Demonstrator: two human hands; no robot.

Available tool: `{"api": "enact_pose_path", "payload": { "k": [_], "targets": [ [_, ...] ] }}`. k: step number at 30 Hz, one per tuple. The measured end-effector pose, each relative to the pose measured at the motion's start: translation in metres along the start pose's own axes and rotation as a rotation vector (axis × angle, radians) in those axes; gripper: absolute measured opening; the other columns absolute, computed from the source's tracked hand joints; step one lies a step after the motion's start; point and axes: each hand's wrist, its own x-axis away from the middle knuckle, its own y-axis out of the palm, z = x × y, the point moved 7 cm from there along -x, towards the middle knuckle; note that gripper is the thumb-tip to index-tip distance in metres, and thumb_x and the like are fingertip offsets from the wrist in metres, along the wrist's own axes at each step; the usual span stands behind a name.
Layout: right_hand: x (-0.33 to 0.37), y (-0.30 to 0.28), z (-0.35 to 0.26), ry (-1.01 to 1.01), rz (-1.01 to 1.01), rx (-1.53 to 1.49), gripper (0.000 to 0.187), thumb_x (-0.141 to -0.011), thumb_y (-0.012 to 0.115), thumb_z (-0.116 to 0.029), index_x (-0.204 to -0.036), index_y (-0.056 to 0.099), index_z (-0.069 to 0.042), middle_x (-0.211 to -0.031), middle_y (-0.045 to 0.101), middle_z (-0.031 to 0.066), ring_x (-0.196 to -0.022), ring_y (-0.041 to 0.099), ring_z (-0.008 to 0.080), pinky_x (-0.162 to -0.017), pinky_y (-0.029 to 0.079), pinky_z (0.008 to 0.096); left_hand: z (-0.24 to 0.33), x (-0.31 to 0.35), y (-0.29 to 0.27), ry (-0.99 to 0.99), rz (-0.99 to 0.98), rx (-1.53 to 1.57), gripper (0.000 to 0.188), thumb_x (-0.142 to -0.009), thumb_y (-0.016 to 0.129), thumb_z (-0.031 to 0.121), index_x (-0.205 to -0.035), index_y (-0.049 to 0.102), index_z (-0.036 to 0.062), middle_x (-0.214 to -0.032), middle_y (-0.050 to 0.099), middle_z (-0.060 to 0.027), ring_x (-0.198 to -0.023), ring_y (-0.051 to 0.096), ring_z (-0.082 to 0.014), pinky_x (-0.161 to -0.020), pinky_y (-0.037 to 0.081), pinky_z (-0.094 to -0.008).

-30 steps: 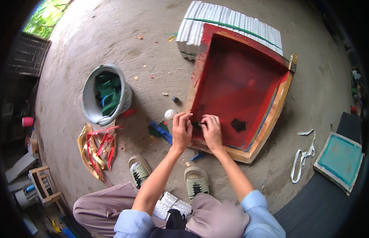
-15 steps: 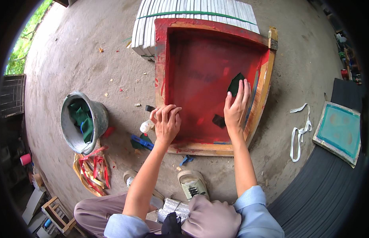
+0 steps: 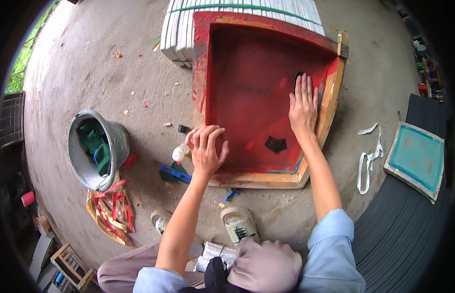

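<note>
A shallow wooden printing screen (image 3: 200, 73) with red-stained mesh lies before me, its far side up on a stack of white slats. My right hand (image 3: 304, 110) is flat on the mesh near its right side, fingers stretched out. A dark green piece (image 3: 299, 75) peeks out at its fingertips, mostly hidden. Loosely bent, the fingers of my left hand (image 3: 206, 149) rest at the screen's left rim, thumb apart, nothing visible in them. Nearer me on the mesh is a small dark angular patch (image 3: 275, 144).
Left of the screen stand a white bottle (image 3: 180, 152), a black cap (image 3: 182, 129), a blue clip-like tool (image 3: 175, 173) and a grey bucket (image 3: 122, 146) with green cloth. Strapped white slats (image 3: 178, 44) lie beyond. Rightward are a white strap (image 3: 369, 166) and a teal screen (image 3: 416, 158).
My right hand has slid forward and right along the mesh, now covering most of the green piece. The dark patch shows fully. My left hand's thumb has spread away from its fingers.
</note>
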Motion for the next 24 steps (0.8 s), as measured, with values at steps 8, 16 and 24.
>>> {"api": "enact_pose_path", "payload": {
  "k": [8, 16, 24],
  "targets": [
    [0.004, 0.008, -0.059, -0.368, -0.078, -0.184, 0.047, -0.085, 0.056, -0.013, -0.132, 0.056, -0.009, -0.144, 0.048, 0.0085, -0.138, 0.039, 0.02, -0.115, 0.026, 0.0464, -0.014, 0.003, -0.006, 0.038, 0.037, -0.03, 0.034, -0.077, 0.066, 0.009, -0.109, 0.061, 0.0149, -0.114, 0.058, -0.0016, -0.112, 0.051, -0.0211, -0.104, 0.032, -0.0445],
    [0.043, 0.027, -0.092, -0.163, -0.06, -0.241, 0.048, -0.086, 0.049, -0.011, -0.133, 0.054, -0.004, -0.145, 0.047, 0.008, -0.138, 0.039, 0.0203, -0.117, 0.024, 0.0444, 0.0, -0.001, 0.004, 0.038, 0.038, -0.017, 0.033, -0.076, 0.067, 0.011, -0.109, 0.061, 0.0149, -0.113, 0.057, -0.0023, -0.112, 0.051, -0.0227, -0.104, 0.034, -0.0456],
    [-0.011, -0.012, 0.001, 0.317, 0.208, -0.241, 0.053, -0.091, 0.049, -0.006, -0.143, 0.04, -0.002, -0.152, 0.036, 0.0103, -0.143, 0.03, 0.0245, -0.117, 0.023, 0.049, -0.003, -0.001, -0.002, 0.033, 0.024, -0.078, 0.033, -0.076, 0.067, 0.013, -0.108, 0.061, 0.0157, -0.113, 0.056, -0.0018, -0.113, 0.051, -0.0213, -0.105, 0.034, -0.0447]
  ]
}}
